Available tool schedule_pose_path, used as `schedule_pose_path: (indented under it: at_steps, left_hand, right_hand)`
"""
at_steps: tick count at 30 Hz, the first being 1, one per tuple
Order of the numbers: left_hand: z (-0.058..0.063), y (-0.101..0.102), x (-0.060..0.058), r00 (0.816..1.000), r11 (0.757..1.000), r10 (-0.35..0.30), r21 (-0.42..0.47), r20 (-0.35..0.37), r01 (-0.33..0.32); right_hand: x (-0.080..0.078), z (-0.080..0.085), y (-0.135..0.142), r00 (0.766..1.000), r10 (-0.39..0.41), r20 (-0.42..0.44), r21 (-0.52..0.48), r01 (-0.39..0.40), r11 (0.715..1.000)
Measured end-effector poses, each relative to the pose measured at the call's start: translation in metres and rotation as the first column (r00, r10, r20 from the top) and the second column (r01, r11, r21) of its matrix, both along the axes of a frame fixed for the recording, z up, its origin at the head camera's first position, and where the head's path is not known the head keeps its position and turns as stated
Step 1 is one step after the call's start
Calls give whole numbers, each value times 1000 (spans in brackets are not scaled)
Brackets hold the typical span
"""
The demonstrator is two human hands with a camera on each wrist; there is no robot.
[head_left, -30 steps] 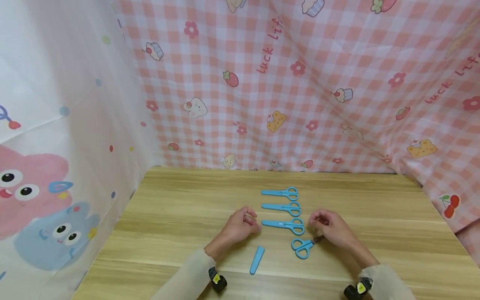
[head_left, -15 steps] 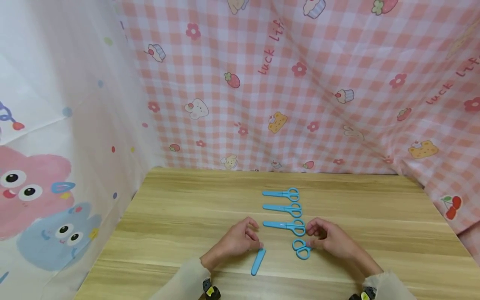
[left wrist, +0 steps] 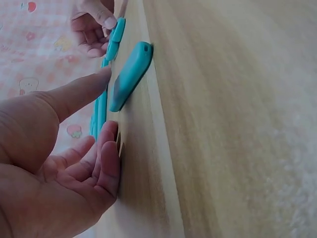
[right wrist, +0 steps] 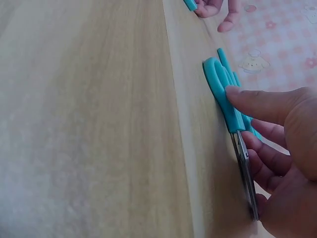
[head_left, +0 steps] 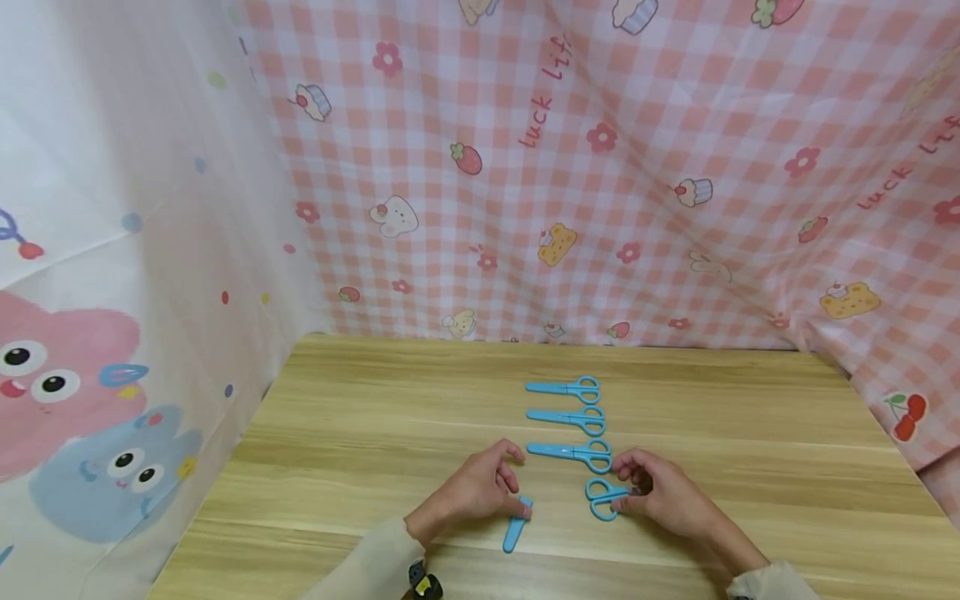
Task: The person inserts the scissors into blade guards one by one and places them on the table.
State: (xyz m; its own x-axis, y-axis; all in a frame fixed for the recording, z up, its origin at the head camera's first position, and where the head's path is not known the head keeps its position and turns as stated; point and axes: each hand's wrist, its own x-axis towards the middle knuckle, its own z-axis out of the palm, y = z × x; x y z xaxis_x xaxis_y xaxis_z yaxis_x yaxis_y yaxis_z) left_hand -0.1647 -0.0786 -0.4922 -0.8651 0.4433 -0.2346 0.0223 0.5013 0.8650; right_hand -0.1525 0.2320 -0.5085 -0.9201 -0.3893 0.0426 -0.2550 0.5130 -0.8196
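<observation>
The uncapped blue-handled scissors (head_left: pixel 600 500) lie on the table, metal blades (right wrist: pixel 246 168) pointing right. My right hand (head_left: pixel 675 496) pinches them near the pivot, thumb on the handle and fingers along the far side of the blades. A loose blue blade cover (head_left: pixel 514 533) lies on the table to the left. My left hand (head_left: pixel 476 487) is at its upper end, thumb over it in the head view, the other fingers spread apart; the left wrist view shows the cover (left wrist: pixel 132 74) between thumb and fingers, not gripped.
Three more blue scissors lie in a column behind: the nearest (head_left: pixel 562 451), the middle one (head_left: pixel 558 416) and the farthest (head_left: pixel 555 388), blades covered and pointing left. They rest on a wooden table (head_left: pixel 360 417). A pink checked cloth (head_left: pixel 525 192) hangs at the back.
My left hand has come down toward me until its thumb reaches the blade cover. The right hand has shifted nearer and its thumb now rests on the scissors' handle.
</observation>
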Motion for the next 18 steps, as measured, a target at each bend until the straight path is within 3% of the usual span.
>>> schedule_pose_path:
  at_steps: [8,18]
  left_hand:
    - [0,0,1,996,997,-62,-44,-69,59]
    - [2,0,2,994,996,-90,-36,-62,88]
  right_hand:
    - [3,6,-1,998,44,37,46,-46,998]
    - [2,9,-3,995,68,78,51,-72,996]
